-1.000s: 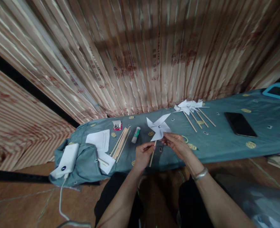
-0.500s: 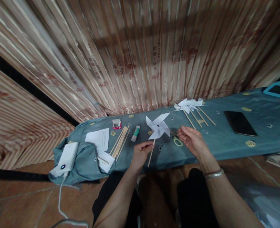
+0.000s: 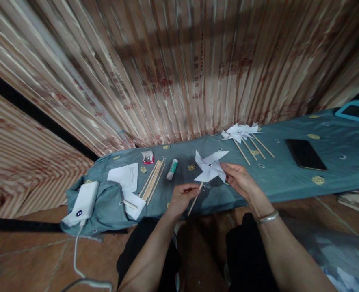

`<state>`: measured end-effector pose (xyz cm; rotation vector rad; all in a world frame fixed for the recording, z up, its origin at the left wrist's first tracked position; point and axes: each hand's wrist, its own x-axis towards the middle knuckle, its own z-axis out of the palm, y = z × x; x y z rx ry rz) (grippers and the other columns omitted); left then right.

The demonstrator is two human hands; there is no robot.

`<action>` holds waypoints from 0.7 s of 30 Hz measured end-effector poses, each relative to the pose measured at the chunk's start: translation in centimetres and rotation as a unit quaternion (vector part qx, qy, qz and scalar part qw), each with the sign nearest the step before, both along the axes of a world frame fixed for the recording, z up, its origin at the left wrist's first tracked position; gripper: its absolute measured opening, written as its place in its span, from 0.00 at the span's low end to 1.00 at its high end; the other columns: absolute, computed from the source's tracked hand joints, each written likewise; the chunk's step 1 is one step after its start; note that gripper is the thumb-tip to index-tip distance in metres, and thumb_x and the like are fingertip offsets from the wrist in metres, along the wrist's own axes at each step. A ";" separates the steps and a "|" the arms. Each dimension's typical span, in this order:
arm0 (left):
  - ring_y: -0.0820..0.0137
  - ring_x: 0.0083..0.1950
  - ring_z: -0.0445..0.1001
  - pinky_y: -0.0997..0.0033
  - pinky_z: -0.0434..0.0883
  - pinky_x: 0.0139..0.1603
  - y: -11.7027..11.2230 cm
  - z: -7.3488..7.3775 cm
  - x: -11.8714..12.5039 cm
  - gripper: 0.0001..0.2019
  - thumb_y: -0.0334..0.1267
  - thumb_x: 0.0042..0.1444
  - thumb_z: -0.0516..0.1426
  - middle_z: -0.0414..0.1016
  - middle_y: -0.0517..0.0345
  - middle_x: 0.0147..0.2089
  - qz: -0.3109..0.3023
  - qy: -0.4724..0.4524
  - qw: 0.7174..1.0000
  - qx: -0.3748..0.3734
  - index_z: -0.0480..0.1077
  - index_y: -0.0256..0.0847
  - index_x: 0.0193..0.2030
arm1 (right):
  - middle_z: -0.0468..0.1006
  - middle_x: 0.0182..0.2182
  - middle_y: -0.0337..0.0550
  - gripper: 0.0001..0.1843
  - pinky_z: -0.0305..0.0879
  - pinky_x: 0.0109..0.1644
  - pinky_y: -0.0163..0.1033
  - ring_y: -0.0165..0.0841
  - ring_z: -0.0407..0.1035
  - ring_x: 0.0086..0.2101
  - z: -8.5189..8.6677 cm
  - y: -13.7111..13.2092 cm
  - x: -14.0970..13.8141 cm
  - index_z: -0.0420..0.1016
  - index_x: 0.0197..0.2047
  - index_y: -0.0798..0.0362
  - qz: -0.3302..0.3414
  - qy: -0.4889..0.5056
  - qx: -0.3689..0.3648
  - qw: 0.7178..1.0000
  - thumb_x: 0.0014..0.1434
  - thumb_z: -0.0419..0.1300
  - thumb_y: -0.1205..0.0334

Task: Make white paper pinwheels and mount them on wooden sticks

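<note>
A white paper pinwheel [image 3: 210, 165] on a thin wooden stick [image 3: 194, 200] is held over a low bench draped in blue-green cloth [image 3: 289, 178]. My left hand [image 3: 183, 195] pinches the stick below the paper head. My right hand [image 3: 239, 179] touches the right blade of the pinwheel with its fingertips, fingers curled; whether it grips the blade I cannot make out. A silver pin shows at the centre of the paper head.
Several finished pinwheels [image 3: 242, 132] lie further back on the cloth. Left of my hands are a glue stick [image 3: 172, 169], a bundle of sticks [image 3: 152, 181], a small red pin box [image 3: 148, 157], white paper sheets [image 3: 124, 177] and a white power bank [image 3: 82, 202]. A black phone [image 3: 305, 154] lies right.
My right hand went off to the right of the pinwheel, then came back to its right blade. The pinwheel shifted slightly right and tilted. My left hand kept hold of the stick.
</note>
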<state>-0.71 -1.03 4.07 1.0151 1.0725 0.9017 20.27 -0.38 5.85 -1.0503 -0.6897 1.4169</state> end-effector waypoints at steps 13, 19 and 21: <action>0.73 0.28 0.71 0.74 0.66 0.35 0.2 -0.1 -0.2 0.14 0.41 0.33 0.71 0.80 0.57 0.27 0.001 0.000 1.000 0.003 0.82 0.39 0.29 | 0.81 0.23 0.39 0.21 0.70 0.33 0.35 0.30 0.73 0.27 0.2 0.0 -0.6 0.84 0.26 0.49 -0.027 0.003 -0.007 1.000 0.29 0.79 0.47; 0.72 0.28 0.72 0.72 0.67 0.34 0.1 0.1 0.0 0.15 0.43 0.30 0.72 0.80 0.56 0.27 0.013 -0.002 1.000 0.000 0.82 0.39 0.27 | 0.82 0.24 0.40 0.20 0.71 0.33 0.37 0.32 0.73 0.25 0.0 0.0 -0.8 0.84 0.26 0.48 -0.033 -0.007 0.003 0.999 0.31 0.79 0.47; 0.72 0.28 0.72 0.73 0.67 0.34 0.1 0.1 0.0 0.15 0.43 0.30 0.72 0.80 0.56 0.27 0.017 -0.001 1.000 -0.003 0.82 0.39 0.27 | 0.82 0.23 0.40 0.20 0.71 0.32 0.37 0.32 0.73 0.25 0.1 0.0 -0.9 0.83 0.26 0.49 -0.034 -0.010 0.000 0.999 0.31 0.79 0.47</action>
